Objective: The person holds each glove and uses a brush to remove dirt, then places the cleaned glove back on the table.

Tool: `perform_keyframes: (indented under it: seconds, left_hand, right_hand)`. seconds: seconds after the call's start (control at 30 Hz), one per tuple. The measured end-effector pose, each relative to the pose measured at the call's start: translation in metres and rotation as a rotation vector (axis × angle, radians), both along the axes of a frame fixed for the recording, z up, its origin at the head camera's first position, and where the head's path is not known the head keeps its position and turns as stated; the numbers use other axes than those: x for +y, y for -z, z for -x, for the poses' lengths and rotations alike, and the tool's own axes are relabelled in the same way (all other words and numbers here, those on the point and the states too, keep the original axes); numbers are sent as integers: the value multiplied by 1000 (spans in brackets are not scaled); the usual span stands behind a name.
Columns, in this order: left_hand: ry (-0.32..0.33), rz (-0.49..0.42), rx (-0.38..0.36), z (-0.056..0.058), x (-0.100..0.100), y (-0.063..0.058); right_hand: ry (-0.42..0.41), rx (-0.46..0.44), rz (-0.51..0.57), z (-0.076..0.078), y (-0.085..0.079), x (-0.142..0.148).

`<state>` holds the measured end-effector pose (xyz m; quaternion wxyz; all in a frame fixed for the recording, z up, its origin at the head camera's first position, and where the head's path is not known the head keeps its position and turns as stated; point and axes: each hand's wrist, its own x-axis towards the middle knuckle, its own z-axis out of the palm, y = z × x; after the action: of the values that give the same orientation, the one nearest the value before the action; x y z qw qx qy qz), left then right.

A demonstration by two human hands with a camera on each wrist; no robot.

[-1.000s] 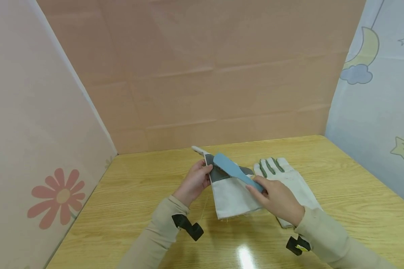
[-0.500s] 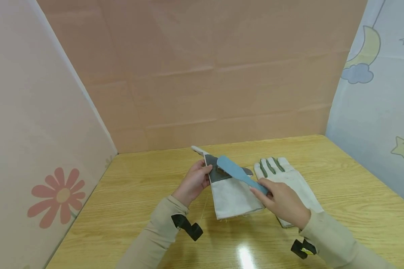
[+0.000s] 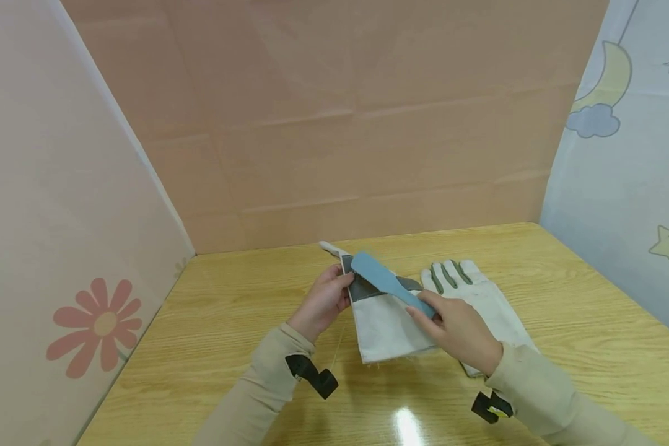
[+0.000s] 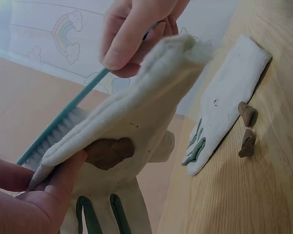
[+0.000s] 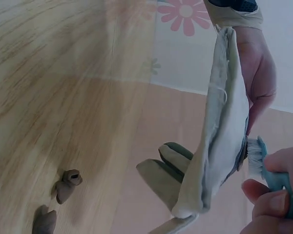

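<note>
Head cam: L grip (image 3: 324, 302) pinches wht glove (image 3: 387, 325), R grip (image 3: 464, 328) curled rd blue brush (image 3: 375, 274) over gray patch (image 3: 360, 292).

We see the left hand (image 4: 29, 207) at the lower left, thumb and finger pinching the edge of a pale glove (image 4: 151, 105). Green strips (image 4: 90, 214) run along the glove's fingers, and a brown patch (image 4: 110, 153) marks its near face. Above, the right hand (image 4: 136, 36) grips a blue brush (image 4: 63, 116) slanting along the glove's far side; its bristles are partly hidden, so we cannot say whether they touch the cloth. On the wooden table (image 4: 278, 126) we see a second glove (image 4: 227, 85) with two small brown lumps (image 4: 247, 142) beside it.
</note>
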<state>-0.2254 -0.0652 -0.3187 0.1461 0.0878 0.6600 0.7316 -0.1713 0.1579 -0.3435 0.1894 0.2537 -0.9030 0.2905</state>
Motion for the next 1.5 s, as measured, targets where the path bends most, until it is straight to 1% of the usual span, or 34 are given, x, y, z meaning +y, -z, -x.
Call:
perform_keyframes:
  seconds: [0.17,0.37,0.6,0.7,0.87,1.0,1.17,1.3,1.5]
  left_hand:
    - [-30,-16,-16,1,-3,-1]
    - [-46,-14,-23,2,-4,0]
    - [-32,-10,-29,1,-3,-2]
    - [-21,-8,-26,1,-3,-2]
    - [6,-3,-20,-1,-1,-2]
    - [21,-7,-17,-1,0,-1]
    - [-3,-11,-7,0,0,-1]
    - [-13,-12,2,0,-1,-2]
    - [-21,-7,-12,0,-2,-2]
  right_hand:
    - [8,-3,-6,-1,4,4]
    - [12,3,-14,-3,7,9]
    - [-17,17,6,-2,2,8]
    - [-12,16,20,-1,-1,6]
    - [-10,-26,35,2,-3,-1]
    - [-11,-29,22,3,-1,-5]
    - [1,-15,6,3,1,-5]
    - [-5,-37,16,1,2,-3]
    - [-10,-57,16,-2,4,1]
